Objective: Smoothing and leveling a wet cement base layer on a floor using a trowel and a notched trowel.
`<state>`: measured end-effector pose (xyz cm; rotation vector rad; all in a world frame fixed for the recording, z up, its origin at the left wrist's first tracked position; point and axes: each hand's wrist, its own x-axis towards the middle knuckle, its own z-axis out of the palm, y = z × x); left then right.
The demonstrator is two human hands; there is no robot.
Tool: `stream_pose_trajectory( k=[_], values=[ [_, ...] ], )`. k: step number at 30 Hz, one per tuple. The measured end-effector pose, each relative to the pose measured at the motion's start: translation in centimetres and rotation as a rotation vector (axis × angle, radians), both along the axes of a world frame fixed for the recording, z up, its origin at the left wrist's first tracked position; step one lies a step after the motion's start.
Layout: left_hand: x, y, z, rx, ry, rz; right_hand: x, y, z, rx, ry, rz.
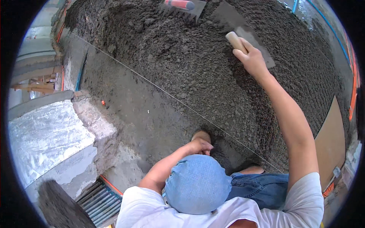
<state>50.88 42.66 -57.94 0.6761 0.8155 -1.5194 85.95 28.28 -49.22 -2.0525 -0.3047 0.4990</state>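
Note:
My right hand (pixel 251 57) grips the pale handle of a rectangular steel trowel (pixel 263 48). Its long blade lies flat on the dark, crumbly mortar (pixel 190 64), partly smeared with it. My left hand (pixel 200 146) hangs low beside my bent, denim-covered knee (pixel 198 184). Its fingers are curled together and nothing shows in them. Just beyond it is my bare foot (pixel 201 135). At the far edge a toothed trowel (pixel 198 10) with a red and grey handle rests on the mortar. A taut pale string (pixel 163 90) runs diagonally between my left hand and the trowels.
Smooth grey floor (pixel 125 97) borders the loose mortar on the left. There stands a broken, white-smeared concrete block (pixel 53 133), with a grating (pixel 100 201) below it. A tan board (pixel 331 142) leans at the right. Orange pipes (pixel 353 95) and a blue pipe (pixel 334 28) run along the right edge.

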Motion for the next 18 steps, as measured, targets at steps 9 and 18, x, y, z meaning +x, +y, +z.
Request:
stream_pose_trajectory(
  k=[9,18],
  values=[
    [-1.4,-0.2,-0.1,0.214,-0.212,0.077,-9.2,5.4,0.0,-0.113,-0.195,0.402],
    [0.6,-0.5,0.1,0.146,-0.241,-0.055,-3.3,14.8,0.4,-0.030,-0.238,0.157]
  ],
)
